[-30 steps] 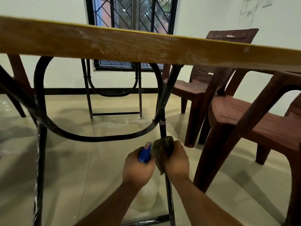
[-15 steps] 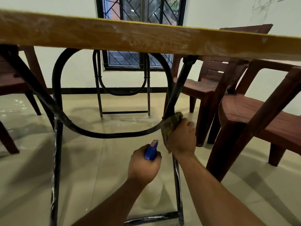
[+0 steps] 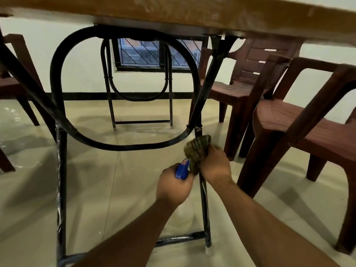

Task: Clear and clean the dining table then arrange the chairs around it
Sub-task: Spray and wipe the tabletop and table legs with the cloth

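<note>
I look under the wooden dining table [image 3: 192,14] at its black metal frame. My right hand [image 3: 215,164] grips a bunched greenish cloth [image 3: 196,149] wrapped round the right front table leg [image 3: 204,209], just below where the curved brace joins it. Close beside it on the left, my left hand [image 3: 173,185] holds a bottle with a blue spray head [image 3: 182,168]; the white bottle body [image 3: 183,216] shows below my fist. The two hands nearly touch.
Two brown plastic chairs stand at the right, one near [image 3: 300,128] and one farther back [image 3: 244,81]. Another brown chair [image 3: 13,83] is at the left. The far black leg frame [image 3: 138,105] stands before a barred window [image 3: 154,54]. The floor is pale tile.
My right hand slid the cloth down the table leg from the brace joint, back beside my left hand. My head dropped lower, so more of the table's underside shows.
</note>
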